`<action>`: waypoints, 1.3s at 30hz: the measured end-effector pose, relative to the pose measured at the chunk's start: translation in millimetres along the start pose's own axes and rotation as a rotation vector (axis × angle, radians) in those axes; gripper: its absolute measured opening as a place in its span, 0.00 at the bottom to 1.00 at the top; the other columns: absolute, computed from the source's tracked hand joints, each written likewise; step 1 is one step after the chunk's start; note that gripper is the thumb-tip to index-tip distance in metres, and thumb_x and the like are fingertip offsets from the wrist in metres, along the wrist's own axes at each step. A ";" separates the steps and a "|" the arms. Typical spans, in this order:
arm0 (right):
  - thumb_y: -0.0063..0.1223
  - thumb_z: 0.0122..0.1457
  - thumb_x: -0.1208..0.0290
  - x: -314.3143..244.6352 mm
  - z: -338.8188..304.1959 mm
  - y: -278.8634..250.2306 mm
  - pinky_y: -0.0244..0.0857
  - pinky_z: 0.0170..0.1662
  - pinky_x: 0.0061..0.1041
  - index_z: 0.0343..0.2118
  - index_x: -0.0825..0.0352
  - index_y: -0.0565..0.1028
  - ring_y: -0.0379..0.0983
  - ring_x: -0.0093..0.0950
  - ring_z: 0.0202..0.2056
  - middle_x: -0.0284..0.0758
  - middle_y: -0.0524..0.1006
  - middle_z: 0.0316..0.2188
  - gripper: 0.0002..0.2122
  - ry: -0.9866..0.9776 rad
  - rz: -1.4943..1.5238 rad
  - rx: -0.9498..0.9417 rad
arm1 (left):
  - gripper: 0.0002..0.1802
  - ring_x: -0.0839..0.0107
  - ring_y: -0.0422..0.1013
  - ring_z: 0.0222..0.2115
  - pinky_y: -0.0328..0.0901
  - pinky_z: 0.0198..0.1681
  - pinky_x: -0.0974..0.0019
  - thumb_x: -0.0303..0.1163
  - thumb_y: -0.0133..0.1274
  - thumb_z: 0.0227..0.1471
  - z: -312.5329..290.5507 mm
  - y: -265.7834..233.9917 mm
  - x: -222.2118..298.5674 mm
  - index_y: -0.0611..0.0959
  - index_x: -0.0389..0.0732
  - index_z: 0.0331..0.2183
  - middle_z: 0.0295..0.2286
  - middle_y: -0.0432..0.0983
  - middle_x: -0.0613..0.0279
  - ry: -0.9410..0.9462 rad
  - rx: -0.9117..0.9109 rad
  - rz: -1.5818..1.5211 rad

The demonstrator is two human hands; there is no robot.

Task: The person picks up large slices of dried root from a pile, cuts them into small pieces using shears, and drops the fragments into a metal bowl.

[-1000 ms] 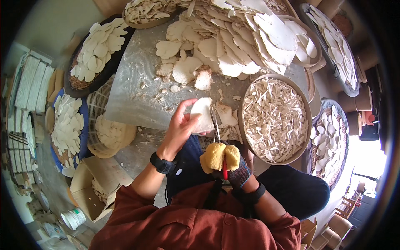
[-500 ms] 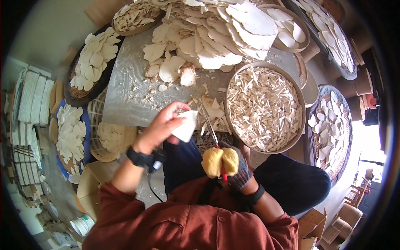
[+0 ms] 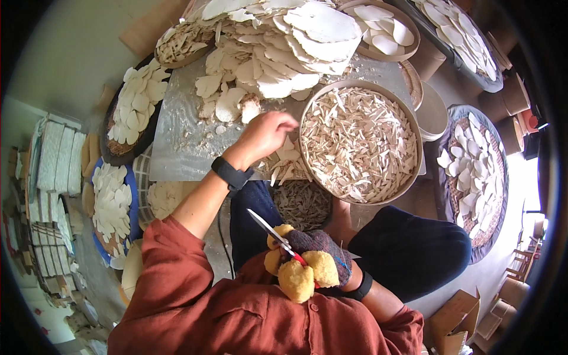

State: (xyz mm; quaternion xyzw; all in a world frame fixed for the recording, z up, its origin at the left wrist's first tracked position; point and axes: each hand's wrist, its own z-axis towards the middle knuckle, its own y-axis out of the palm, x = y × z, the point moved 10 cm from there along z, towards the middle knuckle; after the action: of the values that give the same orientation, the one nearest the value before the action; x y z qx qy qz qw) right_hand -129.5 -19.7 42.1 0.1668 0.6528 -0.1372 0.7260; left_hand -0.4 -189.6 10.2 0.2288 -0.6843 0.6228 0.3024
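My left hand (image 3: 264,140) is bare and reaches over the metal table (image 3: 171,127), close to the near-left rim of a round tray (image 3: 303,136) full of small off-white strips (image 3: 361,142). Its fingers are curled together; whatever may be in them is hidden. Under the wrist and beside the tray lie some pale cut pieces (image 3: 286,157). Low in front of my body, my right hand (image 3: 316,251) wears a dark knitted glove with thick yellow fuzzy fingers. It grips red-handled scissors (image 3: 263,225), whose blades point up and left.
A tall pile of thin white slices (image 3: 278,53) with ragged edges stands at the table's back. Shallow trays of rounded slices (image 3: 137,106) flank the table, others (image 3: 473,177) at the right. Dark scraps (image 3: 302,204) fill a container between my legs. An open cardboard box (image 3: 455,322) sits lower right.
My left hand has moved up and right toward the tray; the white slice it held no longer shows. My right hand has drawn the scissors down and left, turning their blades leftward.
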 end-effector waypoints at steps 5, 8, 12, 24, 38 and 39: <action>0.54 0.49 0.64 13.5 8.1 9.8 0.68 0.34 0.28 0.44 0.67 0.67 0.75 0.37 0.31 0.39 0.77 0.29 0.20 -0.034 -0.216 -0.024 | 0.23 0.53 0.54 0.54 0.54 0.56 0.61 0.21 0.49 0.42 -26.1 35.7 -61.3 0.71 0.38 0.45 0.54 0.55 0.50 0.057 -0.019 0.302; 0.53 0.50 0.63 26.1 9.2 11.4 0.68 0.33 0.28 0.45 0.67 0.67 0.75 0.38 0.30 0.40 0.76 0.28 0.20 0.048 -0.298 -0.060 | 0.19 0.58 0.61 0.50 0.58 0.52 0.62 0.22 0.53 0.42 -29.6 18.6 -51.3 0.73 0.36 0.40 0.46 0.66 0.53 0.095 0.080 0.248; 0.50 0.52 0.66 41.4 13.9 7.2 0.67 0.36 0.26 0.44 0.68 0.67 0.75 0.32 0.32 0.38 0.75 0.31 0.17 0.160 -0.364 -0.082 | 0.12 0.75 0.72 0.32 0.67 0.33 0.72 0.24 0.54 0.46 -48.3 -2.3 -96.3 0.71 0.36 0.34 0.25 0.73 0.65 -0.239 0.022 -0.116; 0.51 0.55 0.74 153.3 -16.4 -24.3 0.62 0.52 0.28 0.48 0.69 0.68 0.69 0.28 0.47 0.38 0.71 0.46 0.16 0.263 0.014 0.281 | 0.27 0.64 0.75 0.30 0.70 0.30 0.71 0.27 0.49 0.52 -105.2 13.5 -51.2 0.61 0.37 0.53 0.37 0.75 0.48 -0.380 0.368 -1.109; 0.58 0.43 0.67 114.0 -3.3 -49.2 0.67 0.37 0.32 0.35 0.64 0.73 0.71 0.40 0.34 0.40 0.74 0.29 0.15 0.035 -0.175 0.457 | 0.22 0.66 0.75 0.27 0.71 0.28 0.70 0.25 0.49 0.52 -102.7 53.6 -32.7 0.68 0.34 0.50 0.32 0.76 0.50 -0.387 0.173 -1.045; 0.58 0.43 0.67 107.9 -2.3 -49.7 0.67 0.37 0.32 0.35 0.65 0.73 0.72 0.39 0.34 0.40 0.74 0.29 0.15 0.043 -0.332 0.440 | 0.22 0.66 0.75 0.27 0.71 0.28 0.70 0.25 0.49 0.52 -101.6 52.0 -34.1 0.68 0.34 0.50 0.32 0.76 0.50 -0.389 0.166 -1.043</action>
State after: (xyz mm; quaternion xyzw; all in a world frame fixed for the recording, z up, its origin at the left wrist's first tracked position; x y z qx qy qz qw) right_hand -140.5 -61.7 -68.4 0.2143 0.6410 -0.3892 0.6258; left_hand 1.1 -84.9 -46.6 0.6705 -0.4724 0.3887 0.4196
